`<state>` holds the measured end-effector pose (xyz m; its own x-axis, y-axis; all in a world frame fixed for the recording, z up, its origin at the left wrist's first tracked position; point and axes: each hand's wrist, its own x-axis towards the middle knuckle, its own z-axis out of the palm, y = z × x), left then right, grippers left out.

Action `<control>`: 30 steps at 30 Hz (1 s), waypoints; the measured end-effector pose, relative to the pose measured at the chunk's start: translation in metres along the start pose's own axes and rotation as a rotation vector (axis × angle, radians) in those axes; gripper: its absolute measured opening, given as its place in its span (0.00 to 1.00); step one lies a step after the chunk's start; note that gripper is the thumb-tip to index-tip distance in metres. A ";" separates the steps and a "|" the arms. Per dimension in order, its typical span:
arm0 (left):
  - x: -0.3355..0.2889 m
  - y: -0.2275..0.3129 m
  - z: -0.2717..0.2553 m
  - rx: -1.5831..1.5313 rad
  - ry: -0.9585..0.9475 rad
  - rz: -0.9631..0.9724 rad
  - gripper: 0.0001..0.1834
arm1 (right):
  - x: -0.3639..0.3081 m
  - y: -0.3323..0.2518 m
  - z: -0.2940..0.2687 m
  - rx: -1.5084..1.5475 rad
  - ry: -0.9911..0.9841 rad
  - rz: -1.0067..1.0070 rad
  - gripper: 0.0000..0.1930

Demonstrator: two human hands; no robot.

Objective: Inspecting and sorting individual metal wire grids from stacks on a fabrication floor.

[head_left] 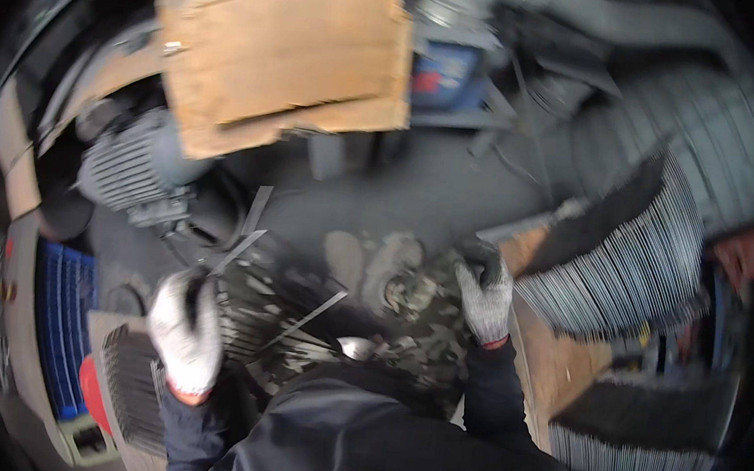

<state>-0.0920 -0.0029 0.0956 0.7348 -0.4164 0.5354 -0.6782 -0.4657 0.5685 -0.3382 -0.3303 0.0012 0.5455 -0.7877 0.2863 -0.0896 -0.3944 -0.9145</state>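
Observation:
My left hand, in a white knit glove with dark palm and fingertips, is at the left above my thigh. Its fingers curl in; blur hides what they may hold. Close to its fingertips are thin grey strips. My right hand, gloved alike, is curled beside a large stack of thin metal strips; its grip is hidden. Across my camouflage-covered lap lie more loose strips. A dark ridged stack sits beside my left forearm.
A big cardboard sheet stands ahead. Left of it is a finned grey motor, with a blue crate nearer me. On the right, a wooden board borders another strip stack. Large grey ducting fills the far right.

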 end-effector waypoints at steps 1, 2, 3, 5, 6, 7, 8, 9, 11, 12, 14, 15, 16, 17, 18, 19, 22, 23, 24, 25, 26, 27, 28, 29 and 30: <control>-0.004 0.003 -0.002 -0.090 -0.030 -0.157 0.07 | -0.010 0.003 -0.019 -0.041 0.037 0.035 0.18; -0.007 0.001 -0.003 -0.097 -0.031 -0.192 0.07 | -0.022 0.005 -0.037 -0.188 0.107 0.053 0.16; -0.009 -0.006 0.002 -0.104 -0.026 -0.223 0.08 | -0.033 0.009 -0.053 -0.332 0.176 0.067 0.14; -0.014 -0.022 0.013 -0.298 -0.025 -0.339 0.08 | -0.065 0.023 -0.083 -0.528 0.216 0.038 0.14; -0.014 -0.017 0.020 -0.286 -0.020 -0.372 0.08 | -0.083 0.029 -0.095 -0.714 0.188 0.066 0.15; -0.014 -0.015 0.029 -0.300 -0.051 -0.365 0.08 | -0.104 0.038 -0.108 -0.894 0.155 0.096 0.17; -0.015 -0.014 0.037 -0.407 -0.033 -0.377 0.07 | -0.121 0.048 -0.123 -1.080 0.014 0.171 0.28; -0.016 -0.012 0.044 -0.512 -0.011 -0.390 0.07 | -0.141 0.057 -0.131 -1.091 0.022 0.191 0.28; -0.015 -0.001 0.050 -0.445 -0.044 -0.352 0.07 | -0.163 0.054 -0.137 -1.390 -0.119 0.395 0.41; -0.014 0.004 0.051 -0.394 -0.091 -0.298 0.08 | -0.171 0.065 -0.144 -1.388 -0.178 0.503 0.50; -0.013 0.011 0.055 -0.365 -0.134 -0.230 0.08 | -0.181 0.079 -0.158 -1.339 -0.189 0.488 0.50; -0.015 0.010 0.056 -0.363 -0.136 -0.227 0.08 | -0.185 0.084 -0.163 -1.291 -0.203 0.457 0.50; -0.016 0.009 0.055 -0.370 -0.144 -0.247 0.08 | -0.182 0.083 -0.161 -1.285 -0.243 0.460 0.51; -0.017 0.008 0.054 -0.378 -0.151 -0.268 0.07 | -0.177 0.082 -0.160 -1.278 -0.245 0.455 0.51; -0.017 0.009 0.055 -0.352 -0.134 -0.235 0.07 | -0.172 0.079 -0.160 -1.289 -0.298 0.464 0.52; -0.019 0.009 0.053 -0.348 -0.129 -0.235 0.07 | -0.168 0.076 -0.159 -1.302 -0.353 0.474 0.52; -0.024 0.005 0.048 -0.372 -0.125 -0.245 0.07 | -0.164 0.091 -0.168 -1.309 -0.317 0.373 0.52; -0.025 0.005 0.048 -0.376 -0.123 -0.247 0.07 | -0.168 0.101 -0.173 -1.314 -0.316 0.371 0.52; -0.026 0.006 0.048 -0.381 -0.133 -0.279 0.07 | -0.175 0.114 -0.178 -1.290 -0.243 0.317 0.51; -0.028 0.007 0.047 -0.380 -0.135 -0.314 0.07 | -0.169 0.114 -0.176 -1.260 -0.176 0.254 0.51; -0.029 0.004 0.044 -0.346 -0.155 -0.298 0.07 | -0.168 0.113 -0.171 -1.297 -0.192 0.333 0.49; -0.030 0.004 0.043 -0.343 -0.143 -0.302 0.07 | -0.165 0.111 -0.169 -1.296 -0.197 0.320 0.49; -0.030 0.003 0.041 -0.313 -0.139 -0.256 0.07 | -0.163 0.110 -0.164 -1.292 -0.187 0.351 0.50; -0.030 0.002 0.039 -0.280 -0.134 -0.210 0.07 | -0.162 0.109 -0.158 -1.286 -0.180 0.382 0.50; -0.030 0.001 0.036 -0.242 -0.128 -0.177 0.07 | -0.161 0.108 -0.155 -1.293 -0.148 0.360 0.49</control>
<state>-0.1149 -0.0187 0.0580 0.8269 -0.4476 0.3404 -0.5115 -0.3472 0.7860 -0.5648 -0.3193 -0.0991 0.4022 -0.9154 -0.0192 -0.9153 -0.4024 0.0141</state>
